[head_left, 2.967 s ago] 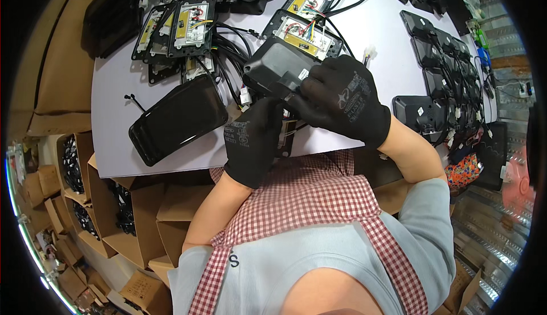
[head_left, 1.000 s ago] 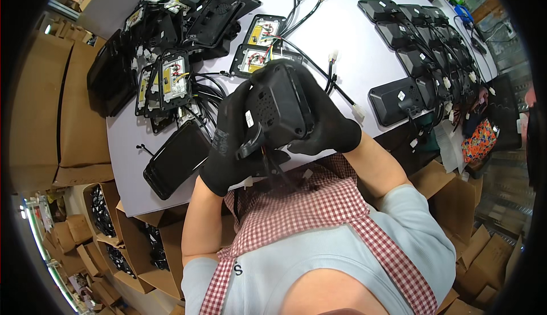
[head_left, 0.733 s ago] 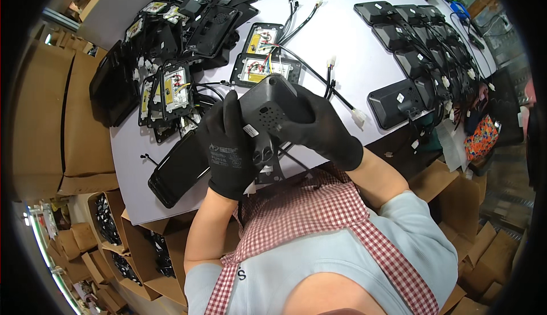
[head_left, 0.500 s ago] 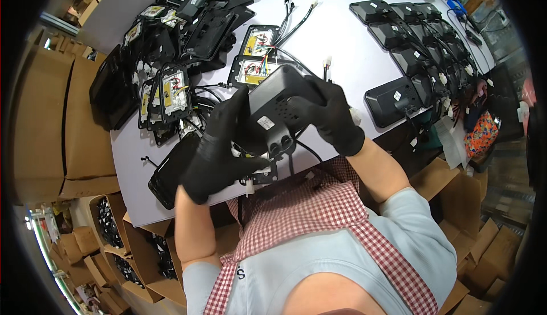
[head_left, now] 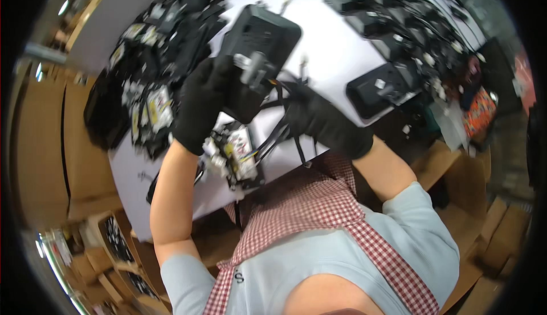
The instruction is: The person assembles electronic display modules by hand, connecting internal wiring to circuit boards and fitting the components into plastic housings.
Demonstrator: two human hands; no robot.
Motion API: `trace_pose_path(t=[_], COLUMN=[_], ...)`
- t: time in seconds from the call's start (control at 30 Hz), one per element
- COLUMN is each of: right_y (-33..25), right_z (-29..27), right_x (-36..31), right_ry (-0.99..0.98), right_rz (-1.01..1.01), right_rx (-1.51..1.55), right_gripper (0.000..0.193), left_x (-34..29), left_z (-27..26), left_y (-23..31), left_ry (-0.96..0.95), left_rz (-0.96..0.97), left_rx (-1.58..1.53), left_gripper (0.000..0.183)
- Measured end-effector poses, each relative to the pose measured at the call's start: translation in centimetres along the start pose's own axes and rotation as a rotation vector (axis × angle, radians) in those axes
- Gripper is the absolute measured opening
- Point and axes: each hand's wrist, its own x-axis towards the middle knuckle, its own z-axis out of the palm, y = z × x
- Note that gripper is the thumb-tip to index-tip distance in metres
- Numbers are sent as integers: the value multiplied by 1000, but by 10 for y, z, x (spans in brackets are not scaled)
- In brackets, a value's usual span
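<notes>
A black plastic housing [head_left: 262, 33] with a white label and a cable outlet is held up over the table, tilted, by my gloved left hand [head_left: 199, 104]. My left fingers are wrapped round its near left side. Beside it, my gloved right hand [head_left: 327, 118] closes round the black cables [head_left: 279, 129] that run from the housing. The image is smeared by motion, so the exact finger grip is hard to make out. Below the hands, an opened unit with a white and yellow circuit board [head_left: 242, 152] and coloured wires lies at the table's near edge.
Finished-looking black housings with cables [head_left: 393, 47] lie in rows at the right. Black casings and boards are heaped at the left, including a board unit [head_left: 159, 107]. Cardboard boxes [head_left: 40, 138] stand left of the white table [head_left: 327, 47]. An orange patterned cloth [head_left: 480, 112] lies far right.
The housing has moved up and away, with my left hand on it. My right hand has left the housing's side and gone down to its cables. The board unit beneath is now uncovered.
</notes>
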Motion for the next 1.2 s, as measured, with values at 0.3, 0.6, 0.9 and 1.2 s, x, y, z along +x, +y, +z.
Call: trace_pose_path(t=[0.3,0.6,0.9,1.2], right_y=[-69,-99,-88,-79], right_z=[-71,-78,-103,-54], right_x=[-120,-134,-144,-102], right_ry=[786,974,906,952], right_rz=[-536,-345,-325,-570], right_rx=[-1644,-1617,-1488,-1748], right_gripper=[29,24,28,28], left_x=[130,125,107,47], left_z=[131,198,208,135], left_y=[-42,-54,-62,-31], left_ry=[-486,-472,-281,-55], left_rz=[259,2,687,550], left_rx=[646,491,892,604], left_gripper=[33,51,25,34])
